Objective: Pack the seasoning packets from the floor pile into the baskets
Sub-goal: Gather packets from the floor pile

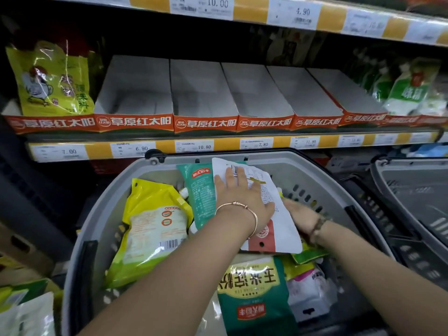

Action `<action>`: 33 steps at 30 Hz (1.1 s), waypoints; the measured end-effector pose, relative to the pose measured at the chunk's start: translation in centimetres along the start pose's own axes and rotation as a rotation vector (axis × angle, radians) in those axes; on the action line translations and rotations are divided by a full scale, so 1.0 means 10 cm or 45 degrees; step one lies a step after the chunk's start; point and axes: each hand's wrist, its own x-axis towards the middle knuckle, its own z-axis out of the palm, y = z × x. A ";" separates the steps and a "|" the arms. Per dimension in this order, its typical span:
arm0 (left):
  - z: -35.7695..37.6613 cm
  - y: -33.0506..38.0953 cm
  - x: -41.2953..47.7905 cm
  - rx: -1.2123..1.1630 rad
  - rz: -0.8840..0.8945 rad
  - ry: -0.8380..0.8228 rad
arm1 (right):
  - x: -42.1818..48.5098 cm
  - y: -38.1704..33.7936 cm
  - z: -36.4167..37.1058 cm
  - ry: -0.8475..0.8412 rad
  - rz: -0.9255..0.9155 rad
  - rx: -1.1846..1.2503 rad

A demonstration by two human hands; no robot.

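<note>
Step in hand: laying one white packet [271, 221] onto the load in the grey basket [303, 170]. By my judgement it is nearly placed but not yet let go.

Far out to the left of my left hand, and nearer to me, what remains of the floor pile [29, 309] shows at the edge of view. More packets lie there.

Just left of my left forearm, a yellow packet [150, 226] leans against the basket's left side. Between it and my hand stands a teal packet [201, 195], touching the white packet's left edge.

Left hand [244, 197]: fingers straight and spread, palm flat on the upper face of the white packet, pressing it down. It is not curled round anything.

Right hand [299, 213]: at the white packet's right edge, touching it. The fingertips run under the edge and are hidden, so I cannot tell whether they pinch the packet or only prop it.

Below both wrists, nearer to me, a green packet [252, 299] lies in the same basket.

Well to the right of my right hand is a second basket [417, 187]. No packets show in the part I can see.

Next move, as I judge it: lift both hands off so the white packet lies flat, then reach back left to the pile. This basket is crowded, so the next packet may suit the second one. Risk: the slick bag may slide off the heap.
</note>
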 end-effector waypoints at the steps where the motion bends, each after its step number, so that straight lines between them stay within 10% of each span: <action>1: -0.01 0.03 0.02 -0.009 0.003 -0.019 | 0.01 -0.02 -0.07 -0.007 -0.053 0.076; 10: 0.02 -0.06 0.00 -0.575 0.044 0.093 | -0.01 -0.16 -0.20 0.381 -0.141 0.067; 19: 0.17 -0.50 -0.24 -0.166 0.009 0.065 | 0.06 -0.06 -0.43 0.659 -0.217 -0.800; 24: 0.16 -0.46 -0.29 -0.115 0.039 0.047 | 0.14 0.06 -0.08 0.438 -0.286 -1.199; 28: 0.16 -0.48 -0.33 -0.099 0.058 0.041 | 0.17 0.14 0.13 0.080 -0.428 -0.950; 33: 0.20 -0.71 -0.49 -0.109 0.008 0.025 | 0.27 0.19 0.06 0.105 -0.365 -1.091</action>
